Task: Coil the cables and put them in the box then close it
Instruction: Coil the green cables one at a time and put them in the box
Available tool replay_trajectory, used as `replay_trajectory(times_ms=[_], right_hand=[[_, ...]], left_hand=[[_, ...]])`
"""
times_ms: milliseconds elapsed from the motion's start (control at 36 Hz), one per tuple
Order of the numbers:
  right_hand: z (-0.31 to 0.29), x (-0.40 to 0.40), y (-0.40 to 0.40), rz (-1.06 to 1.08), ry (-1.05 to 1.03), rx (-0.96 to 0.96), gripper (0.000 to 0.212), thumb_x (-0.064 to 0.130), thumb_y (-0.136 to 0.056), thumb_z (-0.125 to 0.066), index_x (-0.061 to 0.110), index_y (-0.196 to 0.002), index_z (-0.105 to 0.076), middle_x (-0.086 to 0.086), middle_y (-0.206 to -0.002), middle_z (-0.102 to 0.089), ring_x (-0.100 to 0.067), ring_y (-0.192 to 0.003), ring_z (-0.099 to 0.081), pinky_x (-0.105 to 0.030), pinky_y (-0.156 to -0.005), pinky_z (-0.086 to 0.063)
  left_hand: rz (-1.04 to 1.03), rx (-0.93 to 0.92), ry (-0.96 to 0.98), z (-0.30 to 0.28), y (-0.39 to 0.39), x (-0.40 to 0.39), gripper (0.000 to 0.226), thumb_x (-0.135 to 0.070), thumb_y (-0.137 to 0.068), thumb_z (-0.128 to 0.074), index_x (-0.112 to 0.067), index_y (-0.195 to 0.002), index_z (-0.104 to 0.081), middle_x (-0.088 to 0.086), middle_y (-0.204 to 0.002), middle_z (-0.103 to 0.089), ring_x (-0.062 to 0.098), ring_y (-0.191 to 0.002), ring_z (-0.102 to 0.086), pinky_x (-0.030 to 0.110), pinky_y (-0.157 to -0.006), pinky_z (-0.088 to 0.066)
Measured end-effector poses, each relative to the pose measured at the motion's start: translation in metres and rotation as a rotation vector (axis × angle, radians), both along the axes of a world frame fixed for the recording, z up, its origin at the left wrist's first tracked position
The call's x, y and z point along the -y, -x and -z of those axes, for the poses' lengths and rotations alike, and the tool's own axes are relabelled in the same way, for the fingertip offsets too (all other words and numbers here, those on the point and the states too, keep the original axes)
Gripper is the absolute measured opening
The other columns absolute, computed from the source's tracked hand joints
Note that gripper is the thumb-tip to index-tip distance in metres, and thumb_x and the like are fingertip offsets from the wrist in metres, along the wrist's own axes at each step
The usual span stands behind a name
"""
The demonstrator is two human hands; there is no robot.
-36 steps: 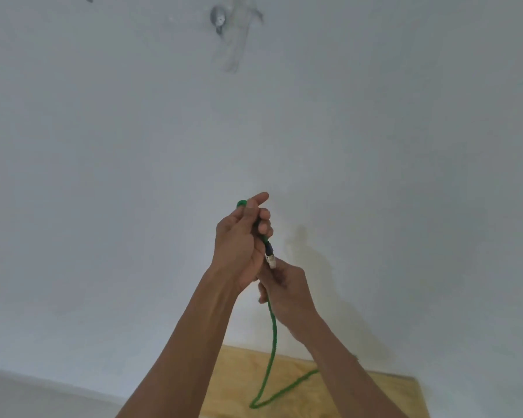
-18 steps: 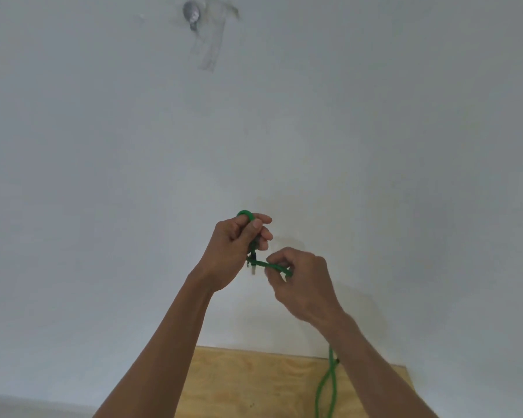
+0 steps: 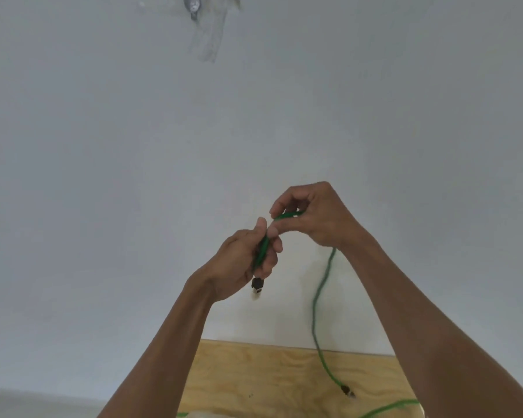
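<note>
While our left hand (image 3: 242, 263) grips the green cable (image 3: 320, 300) above its plug (image 3: 256, 285), our right hand (image 3: 311, 218) pinches the first loop (box unseen); most coiling remains.

Both hands are raised in front of a bare pale wall (image 3: 103, 176), which blocks any reach forward. The left hand (image 3: 242, 260) and right hand (image 3: 311, 218) are touching at the fingertips, so nothing passes between them. A green cable (image 3: 320, 297) hangs from the right hand down to the wooden table (image 3: 254, 372), crossing the space under the right wrist. Open air lies to the left of the left forearm and above both hands. High up, a metal fitting (image 3: 193, 6) with tape sits on the wall, well apart from the hands.
</note>
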State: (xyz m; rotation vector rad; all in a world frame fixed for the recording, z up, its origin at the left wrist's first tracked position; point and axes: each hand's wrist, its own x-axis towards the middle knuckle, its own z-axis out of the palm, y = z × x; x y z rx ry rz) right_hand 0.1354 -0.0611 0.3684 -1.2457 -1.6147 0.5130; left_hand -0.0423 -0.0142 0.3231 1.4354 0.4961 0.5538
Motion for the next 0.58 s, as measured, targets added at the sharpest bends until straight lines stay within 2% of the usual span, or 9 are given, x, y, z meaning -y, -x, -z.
replay_trajectory(times_ms=[83, 167, 222, 250, 306, 333, 389, 500, 583], right_hand=[[0.01, -0.007, -0.005, -0.037, -0.03, -0.211, 0.023, 0.008, -0.063, -0.09, 0.006, -0.08, -0.075, -0.008, -0.076, -0.071, -0.02, -0.071, -0.065, -0.036, -0.071, -0.056], [0.028, -0.013, -0.006, -0.035, 0.0, -0.389, 0.023, 0.02, -0.067, -0.085, 0.008, -0.084, -0.075, -0.007, -0.072, -0.072, -0.024, -0.064, -0.061, -0.039, -0.066, -0.049], [0.04, -0.012, -0.002, -0.03, 0.022, -0.495, 0.021, 0.025, -0.073, -0.081, 0.008, -0.085, -0.076, -0.008, -0.071, -0.072, -0.027, -0.067, -0.06, -0.043, -0.071, -0.045], [0.045, -0.011, 0.0, -0.039, 0.032, -0.548, 0.02, 0.023, -0.079, -0.078, 0.006, -0.088, -0.075, -0.008, -0.069, -0.071, -0.027, -0.068, -0.061, -0.042, -0.072, -0.047], [0.056, -0.006, 0.007, -0.083, 0.062, -0.637, 0.014, 0.011, -0.091, -0.066, -0.001, -0.093, -0.072, -0.004, -0.06, -0.068, -0.023, -0.055, -0.063, -0.032, -0.06, -0.052], [0.061, -0.002, 0.012, -0.111, 0.072, -0.655, 0.013, 0.007, -0.093, -0.061, 0.002, -0.09, -0.073, -0.001, -0.056, -0.064, -0.017, -0.051, -0.062, -0.028, -0.054, -0.05], [0.074, 0.003, 0.021, -0.115, 0.089, -0.644, 0.025, 0.007, -0.091, -0.058, 0.018, -0.078, -0.075, 0.004, -0.06, -0.064, -0.011, -0.057, -0.06, -0.025, -0.056, -0.048], [0.097, 0.005, 0.032, 0.062, 0.161, -0.593, 0.045, -0.008, -0.095, -0.047, 0.023, -0.077, -0.074, 0.001, -0.069, -0.067, -0.017, -0.06, -0.051, -0.03, -0.057, -0.044], [0.102, 0.009, 0.039, 0.111, 0.159, -0.64, 0.029, 0.001, -0.096, -0.055, 0.02, -0.092, -0.076, -0.005, -0.078, -0.072, -0.015, -0.058, -0.045, -0.028, -0.052, -0.041]], left_hand=[[0.073, 0.118, 0.108, -0.003, -0.003, 0.006, 0.045, -0.043, -0.103, -0.039, -0.008, -0.086, -0.061, 0.01, -0.066, -0.047, 0.018, -0.052, -0.037, 0.032, -0.059, -0.035], [0.154, 0.191, 0.127, -0.004, -0.005, 0.01, 0.031, -0.031, -0.104, -0.043, -0.007, -0.092, -0.058, 0.01, -0.066, -0.051, 0.017, -0.053, -0.042, 0.029, -0.059, -0.04], [0.191, 0.246, 0.133, -0.004, -0.008, 0.012, 0.024, -0.024, -0.103, -0.045, -0.006, -0.093, -0.058, 0.009, -0.069, -0.055, 0.015, -0.054, -0.046, 0.028, -0.059, -0.042], [0.193, 0.269, 0.128, -0.004, -0.01, 0.011, 0.022, -0.022, -0.101, -0.046, -0.006, -0.092, -0.058, 0.008, -0.07, -0.056, 0.015, -0.055, -0.047, 0.027, -0.06, -0.043], [0.179, 0.306, 0.099, -0.003, -0.014, 0.009, 0.02, -0.018, -0.101, -0.046, -0.005, -0.092, -0.06, 0.007, -0.071, -0.057, 0.015, -0.057, -0.05, 0.027, -0.062, -0.045], [0.169, 0.329, 0.092, -0.003, -0.016, 0.007, 0.02, -0.016, -0.101, -0.047, -0.004, -0.093, -0.061, 0.007, -0.073, -0.059, 0.015, -0.06, -0.053, 0.027, -0.064, -0.047], [0.141, 0.394, 0.137, -0.008, -0.02, 0.004, 0.017, -0.013, -0.097, -0.052, 0.0, -0.098, -0.064, 0.008, -0.078, -0.064, 0.016, -0.065, -0.06, 0.026, -0.069, -0.053], [0.035, 0.457, 0.221, -0.021, -0.027, -0.006, 0.018, -0.005, -0.088, -0.058, 0.004, -0.102, -0.063, 0.012, -0.082, -0.067, 0.018, -0.071, -0.066, 0.025, -0.074, -0.059], [-0.027, 0.452, 0.164, -0.027, -0.028, -0.016, 0.02, -0.001, -0.085, -0.057, 0.006, -0.103, -0.062, 0.012, -0.083, -0.068, 0.019, -0.075, -0.067, 0.027, -0.077, -0.058]])
